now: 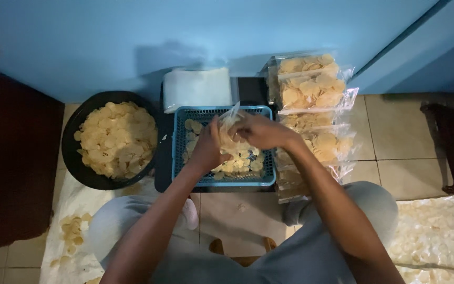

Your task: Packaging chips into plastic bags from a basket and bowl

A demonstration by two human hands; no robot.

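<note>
Both my hands meet over a blue plastic basket (179,158) that holds loose pale yellow chips. My left hand (207,148) grips the lower side of a clear plastic bag (231,117) partly filled with chips. The bag's top is pinched and held by my right hand (261,131). The bag's open neck sticks up between my fingers. My forearms reach in from the bottom of the view, over my grey-trousered knees.
A black round tub (72,152) full of chips sits at the left. A stack of filled clear chip bags (311,89) lies at the right of the basket. Folded white plastic (198,87) rests behind it against a blue wall. Loose chips (72,231) lie on white sheeting.
</note>
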